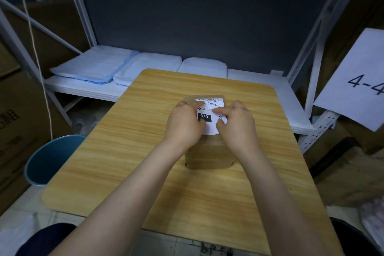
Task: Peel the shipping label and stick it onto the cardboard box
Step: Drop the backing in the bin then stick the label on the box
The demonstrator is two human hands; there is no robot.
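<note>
A small brown cardboard box (208,157) stands in the middle of the wooden table (128,141). On its top lies the white shipping label (210,125), printed with a barcode, "070-A80" and a black "070" block. My left hand (185,124) rests on the label's left side, fingers pressing down on it. My right hand (236,123) presses the label's right side with its fingertips. Both hands hide the label's side edges and part of the box top. I cannot tell whether the label's backing is still on.
A blue waste bin (47,162) stands on the floor left of the table. Behind the table a white metal shelf (83,87) holds folded blue and white cloths (93,66). Cardboard cartons (18,110) sit left and right; a paper sign "4-4" (357,83) hangs at right.
</note>
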